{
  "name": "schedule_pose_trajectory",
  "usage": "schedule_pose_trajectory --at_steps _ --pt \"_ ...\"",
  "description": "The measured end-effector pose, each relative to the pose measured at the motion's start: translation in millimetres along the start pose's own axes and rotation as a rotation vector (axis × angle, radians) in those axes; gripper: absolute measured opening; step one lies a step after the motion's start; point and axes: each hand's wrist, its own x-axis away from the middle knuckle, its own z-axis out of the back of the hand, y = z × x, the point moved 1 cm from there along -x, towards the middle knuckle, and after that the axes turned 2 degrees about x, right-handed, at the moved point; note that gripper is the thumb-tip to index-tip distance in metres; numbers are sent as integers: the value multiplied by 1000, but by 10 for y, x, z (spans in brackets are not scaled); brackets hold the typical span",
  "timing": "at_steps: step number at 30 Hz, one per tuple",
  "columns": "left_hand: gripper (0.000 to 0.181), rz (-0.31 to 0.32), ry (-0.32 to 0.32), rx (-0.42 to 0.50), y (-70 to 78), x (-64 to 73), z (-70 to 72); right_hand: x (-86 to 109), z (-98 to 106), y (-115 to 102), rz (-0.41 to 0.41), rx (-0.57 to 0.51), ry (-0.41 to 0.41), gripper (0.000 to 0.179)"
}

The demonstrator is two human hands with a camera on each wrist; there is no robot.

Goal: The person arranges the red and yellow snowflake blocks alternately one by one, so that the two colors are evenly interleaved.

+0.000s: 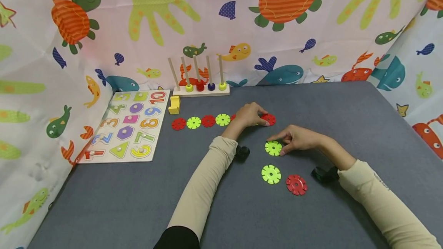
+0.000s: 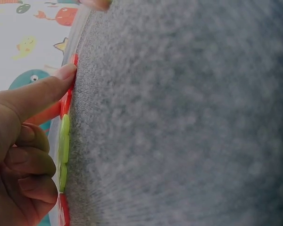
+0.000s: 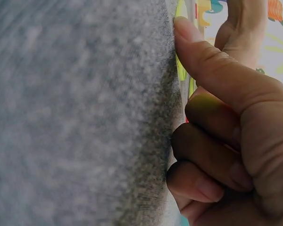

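Observation:
My left hand (image 1: 247,115) is at the right end of a row of notched plastic discs, thumb and index finger pinching the edges of a red disc (image 1: 268,119). In the left wrist view the thumb lies along that red disc (image 2: 74,60), the other fingers curled in. Nearer and to the right, my right hand (image 1: 301,137) pinches a yellow-green disc (image 1: 273,148) between thumb and index finger, flat at the table. Its remaining fingers are curled in the right wrist view. Below it lie another yellow-green disc (image 1: 271,174) and a red disc (image 1: 296,185).
Leftward the row runs on with a yellow-green disc (image 1: 223,119), a red disc (image 1: 208,121) and others, partly behind my left hand. A number-and-shape puzzle board (image 1: 157,126), a yellow block (image 1: 174,105) and a peg stand (image 1: 202,92) stand at the back left, before a patterned curtain (image 1: 221,37).

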Motion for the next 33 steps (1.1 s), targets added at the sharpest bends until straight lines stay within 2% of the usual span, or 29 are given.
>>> schedule_pose_trajectory --at_steps 6,13,18,23,28,33 --pt "45 15 -11 -15 16 4 10 6 0 -15 9 16 13 47" --pt "45 16 -11 -8 10 9 13 50 -1 37 18 33 76 46" --pt "44 19 -15 6 12 22 19 149 123 130 -62 2 180 46" --pt "44 24 -19 15 5 21 13 216 327 274 -144 39 303 47" --pt "45 23 -21 15 8 19 8 184 427 365 -187 82 389 48" --pt "45 12 -23 -5 16 15 9 106 468 401 -227 126 436 47"
